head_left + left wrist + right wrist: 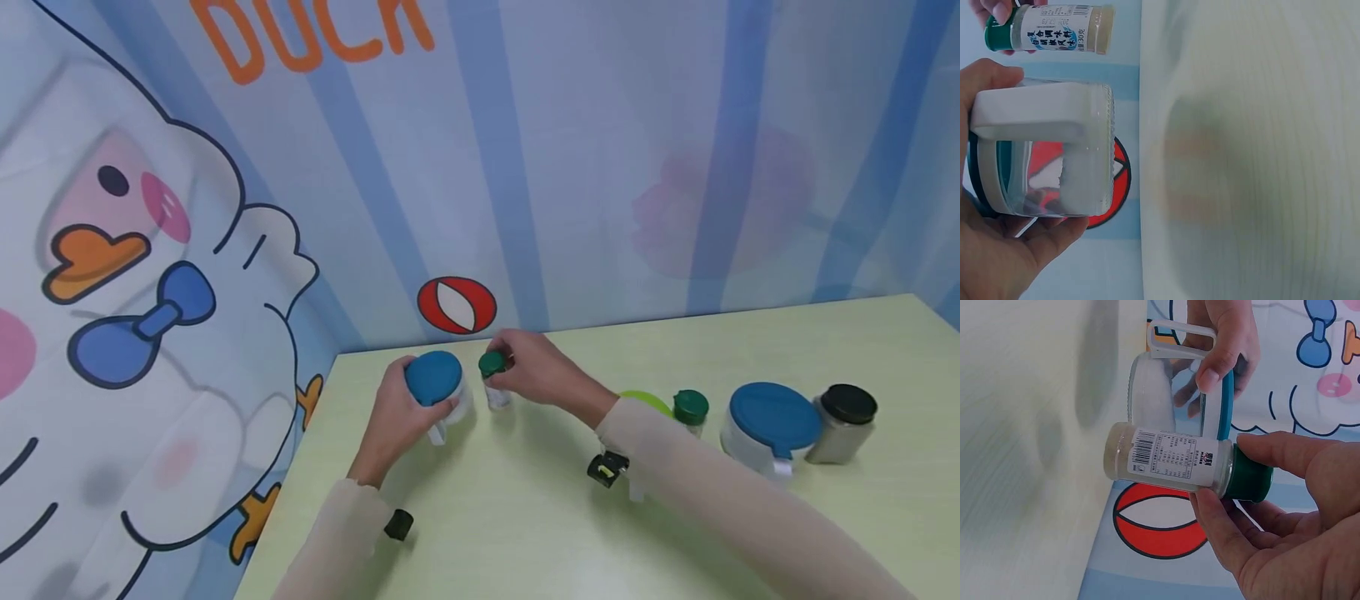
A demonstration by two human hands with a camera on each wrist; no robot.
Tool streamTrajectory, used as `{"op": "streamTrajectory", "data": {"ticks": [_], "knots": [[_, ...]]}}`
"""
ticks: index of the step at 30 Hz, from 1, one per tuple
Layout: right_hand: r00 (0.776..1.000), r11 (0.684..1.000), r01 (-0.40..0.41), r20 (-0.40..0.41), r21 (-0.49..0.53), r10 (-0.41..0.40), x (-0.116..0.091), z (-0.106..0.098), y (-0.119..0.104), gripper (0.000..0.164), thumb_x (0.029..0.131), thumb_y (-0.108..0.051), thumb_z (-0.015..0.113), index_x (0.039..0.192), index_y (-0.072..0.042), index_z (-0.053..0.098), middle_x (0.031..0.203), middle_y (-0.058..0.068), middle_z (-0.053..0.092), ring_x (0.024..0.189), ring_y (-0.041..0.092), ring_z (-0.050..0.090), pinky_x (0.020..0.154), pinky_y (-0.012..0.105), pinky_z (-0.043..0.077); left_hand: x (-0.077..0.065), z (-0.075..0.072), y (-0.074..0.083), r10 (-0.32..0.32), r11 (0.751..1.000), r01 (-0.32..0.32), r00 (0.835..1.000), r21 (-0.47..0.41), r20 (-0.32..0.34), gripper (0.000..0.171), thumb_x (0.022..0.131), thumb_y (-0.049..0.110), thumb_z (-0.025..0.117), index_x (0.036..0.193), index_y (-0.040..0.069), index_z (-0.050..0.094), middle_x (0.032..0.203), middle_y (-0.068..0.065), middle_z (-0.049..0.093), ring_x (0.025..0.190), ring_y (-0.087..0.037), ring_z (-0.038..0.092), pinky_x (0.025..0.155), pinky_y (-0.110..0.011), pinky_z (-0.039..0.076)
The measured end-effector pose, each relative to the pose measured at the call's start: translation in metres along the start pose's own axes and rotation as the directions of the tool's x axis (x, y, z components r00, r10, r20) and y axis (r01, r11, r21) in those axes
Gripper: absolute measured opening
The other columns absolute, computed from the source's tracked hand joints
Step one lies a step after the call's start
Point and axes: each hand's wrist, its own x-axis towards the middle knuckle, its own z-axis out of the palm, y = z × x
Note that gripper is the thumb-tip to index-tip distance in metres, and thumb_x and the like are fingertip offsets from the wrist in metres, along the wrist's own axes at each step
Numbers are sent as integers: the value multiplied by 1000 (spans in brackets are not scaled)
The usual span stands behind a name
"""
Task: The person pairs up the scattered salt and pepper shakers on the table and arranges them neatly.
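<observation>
Over the far left part of the table, my left hand (397, 425) grips a clear jar (1088, 181) with a blue lid (435, 377) and a white handle (1032, 112). White contents show inside it in the right wrist view. Beside it, my right hand (538, 371) pinches a small clear spice bottle (1166, 456) near its green cap (1249, 473). The bottle has a white printed label and pale powder at its bottom. Both containers are upright and close together, their bases above the tabletop in the wrist views.
Partly behind my right sleeve are a lime-green lid (647, 402) and another green-capped bottle (691, 407). Farther right on the pale table (510, 542) stand a second blue-lidded jar (776, 417) and a black-lidded jar (843, 433). A printed cloth (600, 167) hangs behind the table.
</observation>
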Motion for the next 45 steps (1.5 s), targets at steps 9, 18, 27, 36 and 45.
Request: {"op": "streamTrajectory", "data": {"ticks": [9,18,27,36,45], "knots": [[1000,999,-2,14,-42,3,-25,-8,2,32,89,-13,77,117,-6,62,110,5,66,98,20,62,82,32,59,-19,9,14,39,999,-39,999,3,-5,97,79,38,85,152,8,29,150,-15,42,137,-40,43,98,-59,52],[1000,996,0,-2,-89,0,-50,-15,11,41,88,-13,78,125,-6,62,113,6,68,101,20,64,87,36,59,-34,21,25,91,996,-91,996,-11,2,97,77,32,88,151,7,31,149,-15,44,136,-40,45,97,-59,52],[999,986,38,16,-160,-36,-70,-19,21,40,86,-13,80,123,-7,65,111,5,68,95,18,63,84,34,59,-50,36,33,146,989,-145,989,-40,22,94,76,31,89,149,7,33,147,-14,46,134,-39,47,96,-59,53],[998,976,63,23,-208,-59,-86,-23,31,32,86,-12,79,114,-6,66,103,2,67,87,16,59,76,32,56,-57,53,40,198,979,-196,979,-51,44,93,76,33,89,147,7,35,143,-15,48,131,-39,49,96,-58,53],[1000,960,22,11,-278,-20,-93,-21,33,32,84,-10,80,113,-5,66,103,4,67,89,18,60,78,35,58,-63,68,46,215,976,-211,974,-58,77,95,75,38,88,147,7,34,143,-14,47,131,-38,49,95,-58,54]]}}
